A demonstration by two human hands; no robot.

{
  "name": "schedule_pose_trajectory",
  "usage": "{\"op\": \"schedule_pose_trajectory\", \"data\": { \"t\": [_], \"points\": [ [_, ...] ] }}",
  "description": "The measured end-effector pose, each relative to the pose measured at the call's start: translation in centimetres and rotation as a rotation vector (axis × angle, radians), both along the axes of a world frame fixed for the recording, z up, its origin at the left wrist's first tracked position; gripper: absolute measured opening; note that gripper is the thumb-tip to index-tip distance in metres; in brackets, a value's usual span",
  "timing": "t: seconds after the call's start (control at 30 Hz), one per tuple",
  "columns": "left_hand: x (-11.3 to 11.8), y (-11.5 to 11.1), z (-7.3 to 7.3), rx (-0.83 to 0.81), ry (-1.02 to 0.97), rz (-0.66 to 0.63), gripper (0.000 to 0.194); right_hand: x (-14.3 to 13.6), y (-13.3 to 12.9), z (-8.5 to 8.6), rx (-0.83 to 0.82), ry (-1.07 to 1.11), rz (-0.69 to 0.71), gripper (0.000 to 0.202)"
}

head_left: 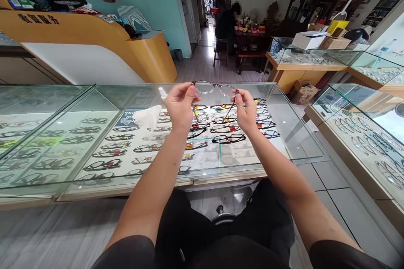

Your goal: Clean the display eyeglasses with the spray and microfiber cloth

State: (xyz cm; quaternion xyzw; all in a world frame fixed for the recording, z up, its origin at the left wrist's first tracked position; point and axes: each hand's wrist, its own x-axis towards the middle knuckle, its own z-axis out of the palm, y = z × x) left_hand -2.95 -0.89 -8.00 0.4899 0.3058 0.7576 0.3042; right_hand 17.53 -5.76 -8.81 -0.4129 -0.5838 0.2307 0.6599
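Note:
A pair of dark-rimmed glasses (217,87) is held up above the glass display case (293,134), lenses toward the far side. My left hand (181,107) pinches the frame's left corner between thumb and fingers. At the right corner, the thumb and fingers of my right hand (245,109) close on the frame. The temples hang down between the hands. A white cloth (148,117) lies just left of my left hand, and a small white tip shows behind that hand. Rows of eyeglasses (229,138) with small coloured tags are seen through the case's glass.
More display cases stand at the left and right, the right one holding glasses (353,128). Boxes (307,40) sit on a far case. A person in dark clothes (224,23) sits at a cluttered table further back. An orange counter (154,56) stands at the back left.

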Motion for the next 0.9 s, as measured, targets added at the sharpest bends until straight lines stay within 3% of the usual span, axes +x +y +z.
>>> {"op": "schedule_pose_trajectory", "data": {
  "t": [0.1, 0.3, 0.4, 0.5, 0.7, 0.9],
  "points": [
    [0.1, -0.1, 2.3, 0.074, 0.062, 0.012, 0.047, 0.8, 0.0, 2.4, 0.104, -0.01, -0.058, 0.031],
    [0.3, -0.4, 10.9, 0.422, 0.262, 0.177, 0.03, 1.8, 0.9, 10.0, 0.453, -0.008, -0.221, 0.025],
    [0.8, -1.1, 13.7, 0.53, 0.24, 0.234, 0.019, 1.5, 0.9, 12.8, 0.578, 0.007, -0.292, 0.023],
    [1.3, -1.8, 14.4, 0.577, 0.189, 0.281, 0.017, 0.9, 0.5, 13.8, 0.615, 0.006, -0.359, 0.022],
    [1.4, -2.7, 13.5, 0.605, 0.208, 0.388, 0.018, 0.7, 0.3, 13.6, 0.69, -0.058, -0.446, 0.019],
    [1.0, -2.5, 12.5, 0.556, 0.414, 0.329, 0.054, 1.0, 0.4, 13.0, 0.648, -0.102, -0.457, 0.021]
  ]
}}
